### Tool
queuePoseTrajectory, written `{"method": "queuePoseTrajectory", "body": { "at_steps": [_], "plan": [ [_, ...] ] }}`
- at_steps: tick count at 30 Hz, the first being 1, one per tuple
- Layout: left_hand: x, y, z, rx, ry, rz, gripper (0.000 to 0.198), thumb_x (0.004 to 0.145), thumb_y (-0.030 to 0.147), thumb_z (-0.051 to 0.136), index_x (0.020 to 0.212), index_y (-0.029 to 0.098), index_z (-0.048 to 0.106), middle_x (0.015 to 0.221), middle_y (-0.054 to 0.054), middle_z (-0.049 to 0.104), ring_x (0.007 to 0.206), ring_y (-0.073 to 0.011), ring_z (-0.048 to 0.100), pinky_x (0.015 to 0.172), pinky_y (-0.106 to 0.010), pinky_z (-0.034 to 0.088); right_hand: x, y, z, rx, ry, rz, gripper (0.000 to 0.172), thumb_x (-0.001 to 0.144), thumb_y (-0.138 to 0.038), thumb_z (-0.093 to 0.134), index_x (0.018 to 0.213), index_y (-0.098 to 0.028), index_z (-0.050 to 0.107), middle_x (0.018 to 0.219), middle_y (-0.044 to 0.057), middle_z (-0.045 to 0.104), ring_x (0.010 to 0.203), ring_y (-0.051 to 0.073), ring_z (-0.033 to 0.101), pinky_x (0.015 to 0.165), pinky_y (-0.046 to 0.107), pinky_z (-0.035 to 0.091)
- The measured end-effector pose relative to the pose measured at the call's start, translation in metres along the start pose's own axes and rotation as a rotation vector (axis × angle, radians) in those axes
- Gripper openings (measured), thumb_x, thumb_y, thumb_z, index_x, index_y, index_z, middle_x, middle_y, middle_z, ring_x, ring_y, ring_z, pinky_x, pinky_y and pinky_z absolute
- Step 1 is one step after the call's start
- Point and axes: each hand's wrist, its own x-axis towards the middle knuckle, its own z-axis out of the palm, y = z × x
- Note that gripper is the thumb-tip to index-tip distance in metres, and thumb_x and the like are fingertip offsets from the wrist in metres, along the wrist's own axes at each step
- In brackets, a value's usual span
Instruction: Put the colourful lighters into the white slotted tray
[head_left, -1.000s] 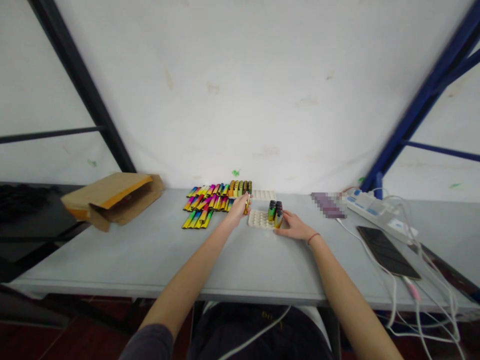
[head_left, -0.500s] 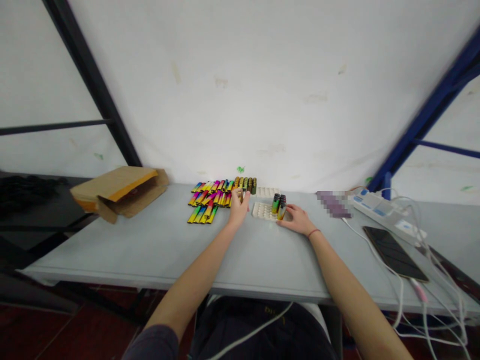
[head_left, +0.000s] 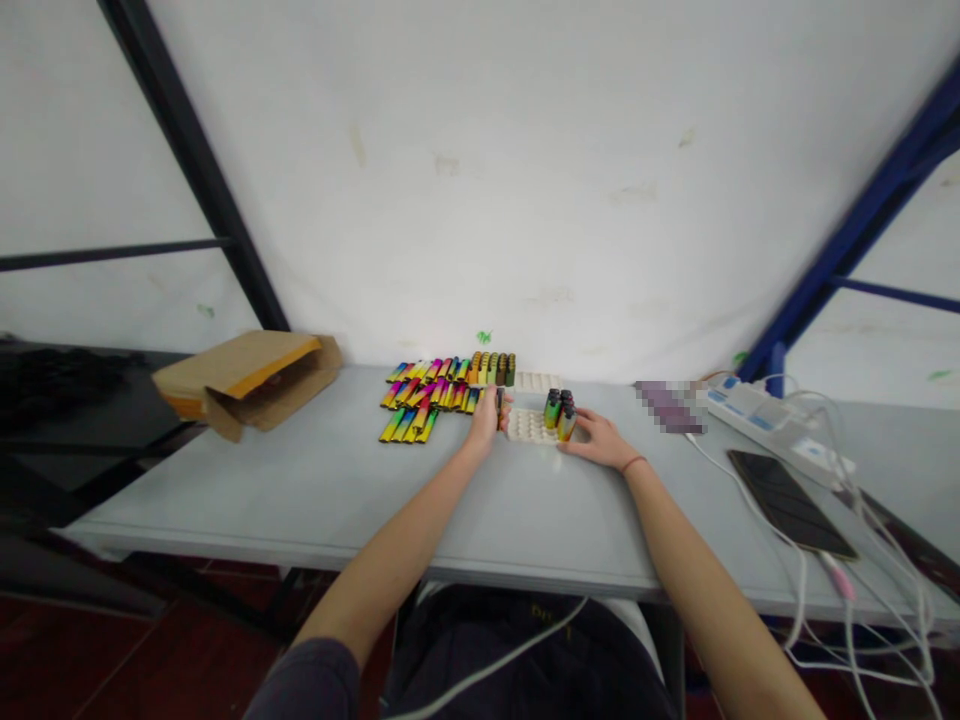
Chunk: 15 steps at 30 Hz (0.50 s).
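My left hand [head_left: 487, 422] is closed around a small dark-and-gold tube [head_left: 501, 405], just left of a white tray [head_left: 525, 428] with rows of round hollows. At the tray's right end stand several shiny colour-gradient tubes [head_left: 555, 412] with black tops. My right hand [head_left: 600, 440] curves around that end, thumb and fingers on the nearest green-and-yellow tube [head_left: 566, 428]; its exact contact with the tray is hard to see. Left of my left hand, many rainbow-metallic tubes [head_left: 409, 425] lie in rows. Behind it, a block of gold-and-dark tubes [head_left: 491, 368] stands upright.
A second white tray [head_left: 536, 382] lies by the wall. An opened brown cardboard box [head_left: 247, 375] sits at the left. On the right are a phone [head_left: 787, 500], a blurred purple item [head_left: 667, 408], a power strip [head_left: 772, 425] and loose white cables.
My left hand has moved right and toward me, from the upright block to beside the tray's left end, with a tube in it. My right hand has stayed at the tray's right end.
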Motion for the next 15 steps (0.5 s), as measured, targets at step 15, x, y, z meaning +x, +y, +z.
{"method": "queuePoseTrajectory", "body": {
  "at_steps": [15],
  "plan": [
    [-0.0027, 0.0044, -0.0009, -0.067, 0.183, -0.035, 0.042, 0.092, 0.048, 0.04, 0.059, 0.022, 0.038, 0.043, 0.008, 0.025, 0.034, -0.0054, 0.019, 0.036, -0.018, 0.014, -0.0014, -0.001, -0.0005, 0.018, -0.007, 0.008, 0.062, 0.081, -0.061, 0.068, 0.129, -0.022, 0.066, 0.146, 0.016, 0.055, 0.135, 0.036, 0.052, 0.114, 0.053, 0.039]
  ]
}}
